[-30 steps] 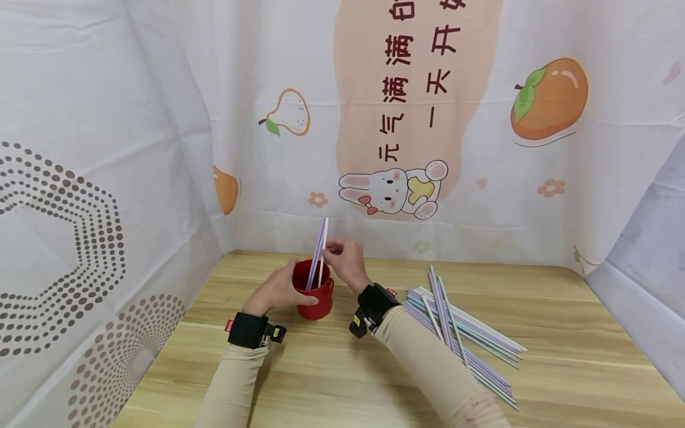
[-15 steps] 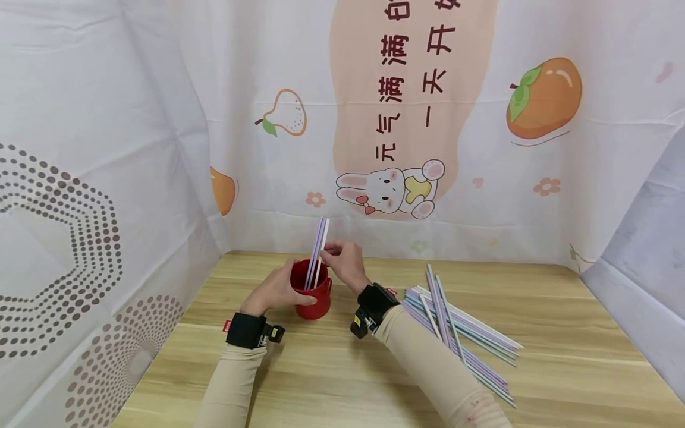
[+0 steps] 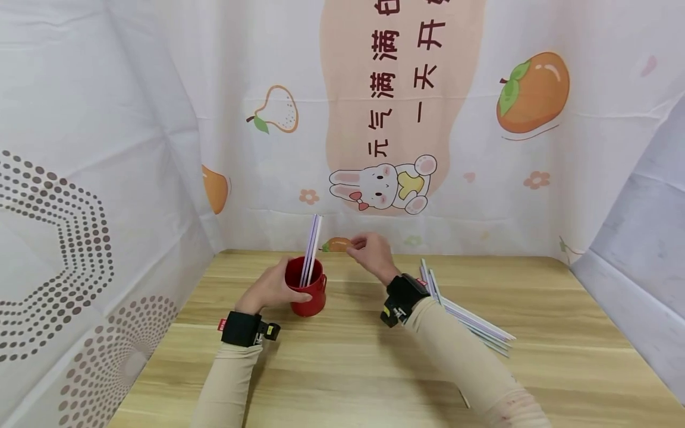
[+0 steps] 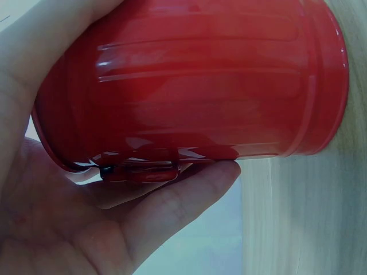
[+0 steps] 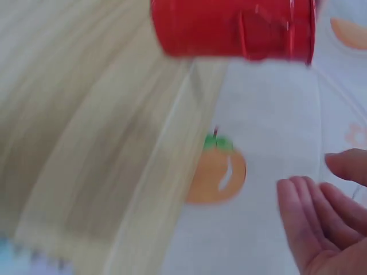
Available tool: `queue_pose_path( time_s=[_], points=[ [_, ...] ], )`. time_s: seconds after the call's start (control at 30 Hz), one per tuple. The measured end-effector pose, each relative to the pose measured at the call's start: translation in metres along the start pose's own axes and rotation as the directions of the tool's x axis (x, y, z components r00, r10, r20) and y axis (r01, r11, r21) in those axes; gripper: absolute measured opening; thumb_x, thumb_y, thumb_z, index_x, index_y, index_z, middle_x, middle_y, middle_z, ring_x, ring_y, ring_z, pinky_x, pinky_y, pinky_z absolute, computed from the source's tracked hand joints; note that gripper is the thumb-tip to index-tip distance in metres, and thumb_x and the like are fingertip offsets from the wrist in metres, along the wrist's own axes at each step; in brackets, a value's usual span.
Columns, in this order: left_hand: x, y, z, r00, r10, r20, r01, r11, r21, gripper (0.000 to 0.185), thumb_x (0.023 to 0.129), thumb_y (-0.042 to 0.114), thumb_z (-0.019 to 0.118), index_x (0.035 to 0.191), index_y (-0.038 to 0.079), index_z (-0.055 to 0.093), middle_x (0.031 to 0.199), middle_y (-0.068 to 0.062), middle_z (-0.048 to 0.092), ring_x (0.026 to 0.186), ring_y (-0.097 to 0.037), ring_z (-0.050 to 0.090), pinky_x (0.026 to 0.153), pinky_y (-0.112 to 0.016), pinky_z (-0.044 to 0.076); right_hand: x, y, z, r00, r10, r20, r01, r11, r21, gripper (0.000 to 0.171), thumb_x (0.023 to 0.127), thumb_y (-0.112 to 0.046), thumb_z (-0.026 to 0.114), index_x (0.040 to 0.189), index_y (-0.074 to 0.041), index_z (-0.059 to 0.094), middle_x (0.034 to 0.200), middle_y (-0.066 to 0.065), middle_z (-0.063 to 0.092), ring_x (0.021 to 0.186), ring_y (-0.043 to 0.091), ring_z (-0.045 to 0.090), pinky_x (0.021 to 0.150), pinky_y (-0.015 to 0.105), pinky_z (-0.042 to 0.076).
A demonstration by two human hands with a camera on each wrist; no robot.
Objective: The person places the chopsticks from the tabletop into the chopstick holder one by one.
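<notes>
The red bucket (image 3: 316,295) is being gripped by the left hand (image 3: 270,289); the right hand (image 3: 373,255), empty, thumb and fingers parted, is being held raised nearby.

– Please, what hangs behind the tabletop (image 3: 332,371)?
– It is a white cloth (image 3: 267,232), printed with an orange persimmon (image 3: 535,92), dark Chinese characters (image 3: 384,85) and a rabbit (image 3: 385,187) lying on its side.
– And on the left?
– There is a wrinkled white sheet (image 3: 64,107) with brown dots (image 3: 104,348). On the right, a pale grey-blue surface (image 3: 642,202).
– And the tabletop?
– It has light wood grain.
</notes>
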State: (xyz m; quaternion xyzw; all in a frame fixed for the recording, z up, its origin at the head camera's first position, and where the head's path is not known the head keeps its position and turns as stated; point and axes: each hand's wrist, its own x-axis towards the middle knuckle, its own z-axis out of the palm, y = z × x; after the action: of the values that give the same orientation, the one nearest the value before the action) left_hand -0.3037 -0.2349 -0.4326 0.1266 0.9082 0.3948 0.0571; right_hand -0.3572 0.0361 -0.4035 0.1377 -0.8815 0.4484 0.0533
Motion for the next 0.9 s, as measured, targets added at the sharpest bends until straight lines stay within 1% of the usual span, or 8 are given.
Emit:
queue_pose_path(
  time_s=[0.2,0.33,0.5,0.53,0.63,0.77,0.83,0.9],
  points=[
    [0.0,-0.001,0.0,1.0,-0.005,0.009,0.006,1.0,-0.014,0.084,0.078,0.03,0.09,0.143,0.007,0.042,0.14,-0.012,0.061,0.125,-0.03,0.058,0.098,-0.048,0.059,-0.005,0.024,-0.041,0.995,0.052,0.087,-0.033,0.978,-0.204,0.025,0.088,-0.012,0.073,0.105,0.005,0.074,0.1,0.02,0.076,0.065,0.02,0.071,0.06,0.026,0.058],
    [0.0,-0.002,-0.001,1.0,0.0,0.01,0.0,1.0,-0.012,0.085,0.079,0.03,0.09,0.144,0.007,0.041,0.141,-0.013,0.06,0.126,-0.031,0.058,0.099,-0.048,0.059,-0.012,0.043,-0.064,0.989,0.097,0.109,-0.055,0.94,-0.336,0.026,0.086,-0.013,0.071,0.104,0.005,0.075,0.103,0.021,0.076,0.062,0.017,0.069,0.06,0.027,0.056],
    [-0.001,-0.001,-0.003,1.0,-0.005,0.015,0.005,1.0,-0.009,0.086,0.079,0.03,0.089,0.145,0.006,0.04,0.142,-0.015,0.06,0.126,-0.033,0.057,0.098,-0.049,0.06,-0.02,0.065,-0.087,0.971,0.2,0.13,-0.136,0.912,-0.387,0.025,0.086,-0.011,0.071,0.105,0.006,0.074,0.102,0.021,0.075,0.063,0.017,0.068,0.057,0.027,0.055],
    [-0.001,-0.001,-0.003,1.0,-0.007,0.017,0.007,1.0,-0.009,0.086,0.079,0.03,0.089,0.145,0.006,0.04,0.142,-0.015,0.059,0.127,-0.033,0.057,0.097,-0.049,0.06,-0.022,0.069,-0.091,0.968,0.213,0.132,-0.148,0.912,-0.383,0.023,0.085,-0.009,0.07,0.102,0.005,0.074,0.097,0.019,0.075,0.061,0.017,0.067,0.055,0.026,0.054],
    [0.0,-0.002,-0.003,1.0,-0.007,0.021,0.007,1.0,-0.005,0.086,0.079,0.03,0.089,0.145,0.006,0.04,0.142,-0.016,0.059,0.127,-0.034,0.057,0.097,-0.049,0.06,-0.03,0.082,-0.101,0.965,0.227,0.127,-0.16,0.903,-0.399,0.008,0.08,-0.005,0.067,0.075,0.0,0.069,0.067,0.006,0.064,0.049,0.013,0.057,0.045,0.023,0.044],
    [0.001,-0.001,-0.002,1.0,-0.001,0.017,0.001,1.0,-0.007,0.085,0.079,0.029,0.089,0.145,0.007,0.04,0.142,-0.014,0.06,0.126,-0.032,0.057,0.097,-0.048,0.06,-0.041,0.101,-0.108,0.969,0.215,0.124,-0.146,0.897,-0.418,0.033,0.071,0.001,0.059,0.05,-0.015,0.04,0.044,-0.008,0.035,0.036,0.008,0.037,0.039,0.022,0.029],
    [0.0,-0.002,-0.001,1.0,0.003,0.014,-0.003,1.0,-0.012,0.085,0.079,0.029,0.089,0.145,0.007,0.041,0.142,-0.014,0.06,0.126,-0.032,0.057,0.098,-0.048,0.059,-0.046,0.109,-0.11,0.971,0.207,0.123,-0.141,0.905,-0.402,0.038,0.066,0.005,0.055,0.047,-0.019,0.033,0.042,-0.01,0.031,0.036,0.007,0.031,0.038,0.022,0.025],
    [-0.001,-0.001,-0.002,1.0,0.006,0.013,-0.006,1.0,-0.016,0.085,0.079,0.029,0.089,0.145,0.006,0.04,0.142,-0.014,0.06,0.126,-0.032,0.057,0.098,-0.049,0.059,-0.049,0.116,-0.112,0.964,0.229,0.131,-0.162,0.905,-0.392,0.037,0.064,0.007,0.054,0.045,-0.019,0.035,0.04,-0.008,0.036,0.035,0.006,0.035,0.037,0.021,0.029]
  ],
)
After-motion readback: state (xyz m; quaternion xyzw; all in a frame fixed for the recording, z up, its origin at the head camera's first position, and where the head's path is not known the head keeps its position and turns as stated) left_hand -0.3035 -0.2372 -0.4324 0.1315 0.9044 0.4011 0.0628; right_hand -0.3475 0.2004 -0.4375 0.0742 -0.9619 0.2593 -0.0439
